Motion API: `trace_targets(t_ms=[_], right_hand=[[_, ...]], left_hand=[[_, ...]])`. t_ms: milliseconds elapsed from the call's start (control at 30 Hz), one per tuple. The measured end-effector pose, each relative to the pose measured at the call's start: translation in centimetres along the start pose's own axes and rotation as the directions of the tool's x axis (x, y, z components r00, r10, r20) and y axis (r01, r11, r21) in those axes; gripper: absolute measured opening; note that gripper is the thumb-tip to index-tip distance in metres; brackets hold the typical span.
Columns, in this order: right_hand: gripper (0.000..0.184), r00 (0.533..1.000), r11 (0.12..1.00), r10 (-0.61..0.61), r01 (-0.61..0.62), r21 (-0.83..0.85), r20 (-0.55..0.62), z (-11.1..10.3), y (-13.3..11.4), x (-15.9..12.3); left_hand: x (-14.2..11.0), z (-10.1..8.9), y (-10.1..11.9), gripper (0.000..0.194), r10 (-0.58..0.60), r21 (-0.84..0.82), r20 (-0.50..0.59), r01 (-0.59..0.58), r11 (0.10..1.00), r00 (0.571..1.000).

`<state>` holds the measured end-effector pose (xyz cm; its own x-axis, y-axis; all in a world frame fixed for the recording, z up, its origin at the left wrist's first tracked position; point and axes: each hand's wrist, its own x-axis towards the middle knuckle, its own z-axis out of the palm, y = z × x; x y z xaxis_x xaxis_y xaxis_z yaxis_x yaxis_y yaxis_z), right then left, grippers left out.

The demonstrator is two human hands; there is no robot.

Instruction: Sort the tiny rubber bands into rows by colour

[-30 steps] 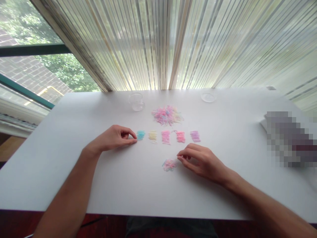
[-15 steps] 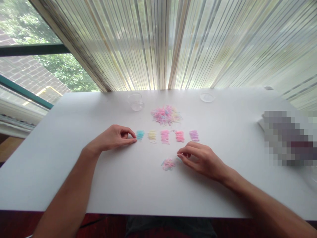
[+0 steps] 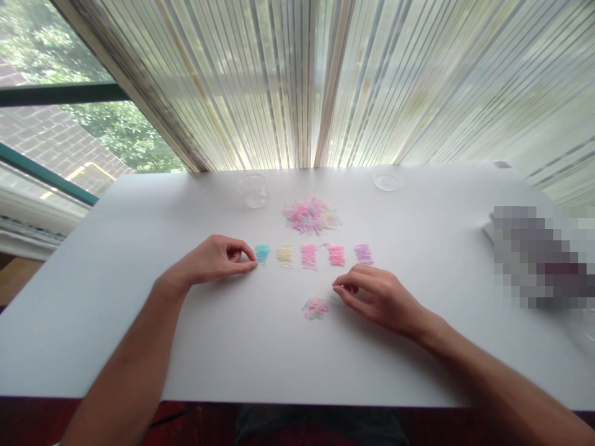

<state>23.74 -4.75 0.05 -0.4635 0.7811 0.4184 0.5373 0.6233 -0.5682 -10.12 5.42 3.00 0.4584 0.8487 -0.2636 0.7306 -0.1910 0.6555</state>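
Note:
My left hand (image 3: pixel 222 257) rests on the table with thumb and index finger brought together at the left edge of a stack of small thin turquoise pieces (image 3: pixel 262 253). To the right in the same row lie stacks of yellow pieces (image 3: pixel 284 254), pink pieces (image 3: pixel 309 256), deeper pink pieces (image 3: pixel 336 255) and purple pieces (image 3: pixel 363 253). My right hand (image 3: pixel 372 293) is pinched just below the deeper pink and purple stacks. Left of its fingertips is a small mixed heap (image 3: pixel 316 306). Anything between either hand's fingertips is too small to make out.
A larger mixed pastel pile (image 3: pixel 311 215) lies behind the row. At the back of the white table (image 3: pixel 232 347) stand a clear round container (image 3: pixel 253 191) and a clear lid (image 3: pixel 387 181). A blurred-out object (image 3: pixel 539 257) lies at right, before striped blinds (image 3: pixel 279 80).
Both hands hold nearly the same place and pose. The view has shifted very slightly; the stacks and piles look unchanged.

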Motion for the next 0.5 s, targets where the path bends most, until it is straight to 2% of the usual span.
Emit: trace_targets(t_ms=[500], right_hand=[[0.014,1.0,1.0,0.016,-0.016,-0.012,-0.011,-0.22,0.19,0.11]], left_hand=[[0.17,1.0,0.53,0.032,0.064,0.008,-0.06,-0.064,0.998,0.996]])
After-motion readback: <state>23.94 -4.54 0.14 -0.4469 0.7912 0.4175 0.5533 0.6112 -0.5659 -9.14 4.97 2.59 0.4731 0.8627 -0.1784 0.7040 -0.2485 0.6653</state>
